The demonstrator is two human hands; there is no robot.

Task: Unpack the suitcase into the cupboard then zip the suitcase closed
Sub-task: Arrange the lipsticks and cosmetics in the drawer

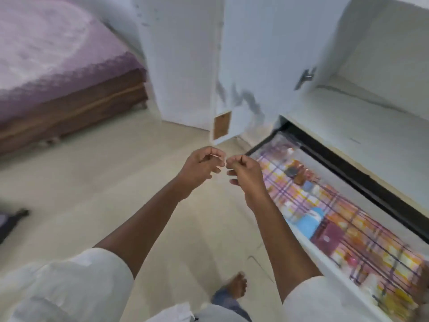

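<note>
Dark object (10, 223), cut off by the left edge, is seen lying on the floor (97, 187); whether it belongs to the suitcase cannot be told. Bed (53, 63), under a lilac cover and on a brown wooden base, fills the upper left. White door (183, 61) of the cupboard hangs open in the upper centre, with a brown patch (222, 125) near the bottom corner of a second white panel beside it. Both arms are held out at mid-frame over the pale floor, each in a white sleeve (69, 287) pushed up past the elbow. The left hand (203, 165) is shown with fingers curled inward, thumb and forefinger drawn together on what appears to be a thin pale sliver; blur prevents this from being confirmed. The right hand (243, 170) is held just beside it, nearly touching, fingers likewise curled toward the palm; whether anything is pinched there cannot be told. A bare foot (236, 285) is visible on the floor at bottom centre, with a blue trouser hem behind it. To the right the cupboard (362, 126) stands open: a white shelf is seen above, a metal hinge (306, 77) on the inner wall, and a drawer (308, 242) is pulled out at the bottom, edged in white. A checked cloth (343, 219) in orange, yellow and purple is laid in the drawer, with small blurred items scattered on it.
</note>
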